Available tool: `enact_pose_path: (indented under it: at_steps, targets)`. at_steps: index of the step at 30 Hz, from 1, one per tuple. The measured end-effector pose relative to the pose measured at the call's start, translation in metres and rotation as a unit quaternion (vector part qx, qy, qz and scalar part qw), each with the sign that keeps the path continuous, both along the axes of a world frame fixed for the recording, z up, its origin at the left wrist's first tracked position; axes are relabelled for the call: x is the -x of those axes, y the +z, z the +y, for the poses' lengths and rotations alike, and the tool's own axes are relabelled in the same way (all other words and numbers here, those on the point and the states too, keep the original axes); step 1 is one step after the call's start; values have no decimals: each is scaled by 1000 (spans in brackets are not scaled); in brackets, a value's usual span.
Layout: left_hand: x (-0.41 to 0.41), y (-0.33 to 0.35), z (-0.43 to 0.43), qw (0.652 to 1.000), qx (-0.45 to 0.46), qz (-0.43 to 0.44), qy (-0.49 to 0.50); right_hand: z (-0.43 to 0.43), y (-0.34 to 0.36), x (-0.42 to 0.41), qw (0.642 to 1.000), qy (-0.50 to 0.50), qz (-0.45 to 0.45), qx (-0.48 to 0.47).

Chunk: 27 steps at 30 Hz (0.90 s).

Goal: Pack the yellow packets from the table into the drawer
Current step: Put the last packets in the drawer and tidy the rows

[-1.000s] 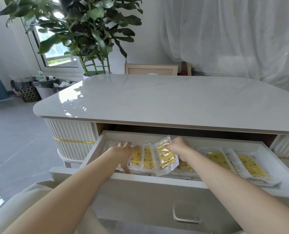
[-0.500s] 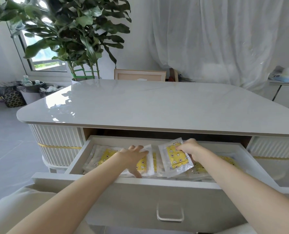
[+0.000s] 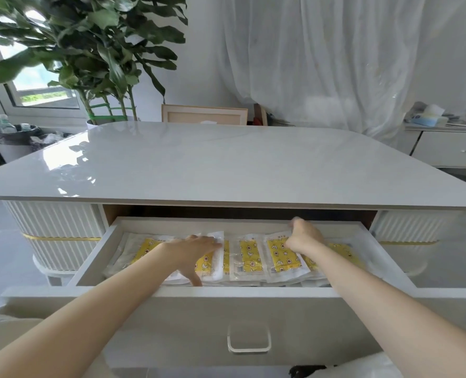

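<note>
Rows of yellow packets [image 3: 249,255] lie flat in the open drawer [image 3: 242,291], side by side and partly overlapping, under the front edge of the counter [image 3: 226,165]. No packet shows on the counter top, so the packing looks close to done, and this step reads as tidying.

The left hand [image 3: 192,248] rests palm down on a packet left of the middle. Its fingers [image 3: 208,241] are straight and spread, probably to press the slippery plastic flat so the stack sits low enough for the drawer to slide in.

The right hand [image 3: 305,238] sits at the far corner of another packet [image 3: 282,257] right of the middle, knuckles up and fingers bent downward. Blur hides the tips, so I cannot tell whether they pinch the packet's edge or only push on it. Either way it seems to be squaring that packet against its neighbours.

The handle [image 3: 248,339] on the drawer front is untouched.
</note>
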<state>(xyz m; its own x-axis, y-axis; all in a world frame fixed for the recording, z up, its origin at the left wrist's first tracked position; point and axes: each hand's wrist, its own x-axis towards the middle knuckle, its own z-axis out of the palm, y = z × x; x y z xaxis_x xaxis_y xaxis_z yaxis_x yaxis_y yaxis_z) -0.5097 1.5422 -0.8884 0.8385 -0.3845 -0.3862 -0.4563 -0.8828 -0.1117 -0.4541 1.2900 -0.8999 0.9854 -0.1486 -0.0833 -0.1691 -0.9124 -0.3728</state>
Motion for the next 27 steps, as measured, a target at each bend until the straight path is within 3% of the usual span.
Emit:
enact_pose_path:
  at_steps: [4,8,20,27]
  targets:
    - [2,0,-3,1000,12,-3,11,8,18,17,981,194,27,-15]
    - [3,1,-5,1000,18,-7,16,10,23,31,919,332,121,175]
    - [-2,-5,-1,1000,4,8,29,3,8,24,913,320,114,225]
    - [11,10,-5,996,60,-24,68,5,18,32,919,325,97,200]
